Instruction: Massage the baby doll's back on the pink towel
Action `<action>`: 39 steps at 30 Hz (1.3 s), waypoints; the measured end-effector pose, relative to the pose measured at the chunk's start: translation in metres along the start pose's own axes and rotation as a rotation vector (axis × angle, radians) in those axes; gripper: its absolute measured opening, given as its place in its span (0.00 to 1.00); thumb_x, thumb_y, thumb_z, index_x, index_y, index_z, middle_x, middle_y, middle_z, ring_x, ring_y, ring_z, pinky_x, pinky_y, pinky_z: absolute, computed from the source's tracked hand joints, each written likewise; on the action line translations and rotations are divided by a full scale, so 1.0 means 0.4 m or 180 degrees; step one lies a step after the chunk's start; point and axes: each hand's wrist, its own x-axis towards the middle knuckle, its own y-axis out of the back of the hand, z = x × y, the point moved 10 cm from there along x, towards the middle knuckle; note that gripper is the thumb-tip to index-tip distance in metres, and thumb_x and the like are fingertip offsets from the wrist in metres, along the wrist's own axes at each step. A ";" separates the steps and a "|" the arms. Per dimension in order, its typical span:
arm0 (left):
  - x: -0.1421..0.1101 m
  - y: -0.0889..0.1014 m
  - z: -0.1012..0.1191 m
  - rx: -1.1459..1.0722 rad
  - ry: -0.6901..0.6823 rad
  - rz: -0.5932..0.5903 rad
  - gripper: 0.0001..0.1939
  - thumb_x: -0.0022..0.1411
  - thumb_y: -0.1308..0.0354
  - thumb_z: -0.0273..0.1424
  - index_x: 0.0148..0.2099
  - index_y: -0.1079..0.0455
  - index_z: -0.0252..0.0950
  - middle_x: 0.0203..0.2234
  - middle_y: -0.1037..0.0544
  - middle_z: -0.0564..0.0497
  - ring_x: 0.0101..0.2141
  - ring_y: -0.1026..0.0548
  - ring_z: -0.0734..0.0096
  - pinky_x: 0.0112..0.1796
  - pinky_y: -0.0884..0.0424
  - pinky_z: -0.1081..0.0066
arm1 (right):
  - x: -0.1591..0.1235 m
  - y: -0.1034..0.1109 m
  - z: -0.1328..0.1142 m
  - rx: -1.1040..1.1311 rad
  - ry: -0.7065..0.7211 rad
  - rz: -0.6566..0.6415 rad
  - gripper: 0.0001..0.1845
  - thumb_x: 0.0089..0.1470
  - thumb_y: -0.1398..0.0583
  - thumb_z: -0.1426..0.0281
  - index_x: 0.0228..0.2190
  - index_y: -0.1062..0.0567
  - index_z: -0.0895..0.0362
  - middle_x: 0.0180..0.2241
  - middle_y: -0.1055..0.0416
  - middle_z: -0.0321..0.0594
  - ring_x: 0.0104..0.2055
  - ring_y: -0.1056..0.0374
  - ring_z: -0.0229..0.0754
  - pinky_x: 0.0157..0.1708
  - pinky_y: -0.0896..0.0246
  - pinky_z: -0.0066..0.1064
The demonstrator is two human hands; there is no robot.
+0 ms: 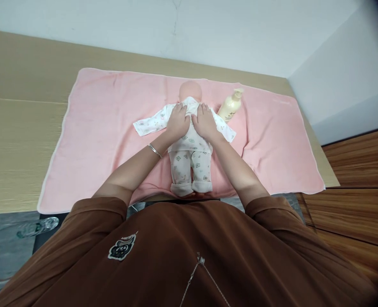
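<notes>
A baby doll (191,140) in white printed pyjamas lies on a pink blanket (93,128), its head toward the wall and its feet toward me. No facial features show on the head, so it seems to lie face down. My left hand (178,121) rests flat on the left side of its upper back, fingers stretched toward the shoulder. On the right side, my right hand (205,122) lies the same way, thumbs close together but apart. Both hands are open and hold nothing. The doll's sleeves spread out to either side.
A cream pump bottle (230,106) leans on the blanket beside the doll's right-hand sleeve. Under the blanket is a wooden table (19,128) against a white wall. Wood-grain panels (362,170) stand at the right. A clear plastic bottle (37,227) is below the table's left front edge.
</notes>
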 end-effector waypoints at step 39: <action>0.050 0.004 -0.105 0.0020 0.0896 0.0368 0.07 0.70 0.43 0.33 0.47 0.33 0.36 0.48 0.26 0.34 0.57 0.32 0.36 0.62 0.39 0.42 | 0.082 -0.012 0.054 0.0167 -0.0305 0.0148 0.24 0.73 0.49 0.53 0.48 0.30 0.63 0.50 0.28 0.55 0.56 0.32 0.62 0.57 0.37 0.52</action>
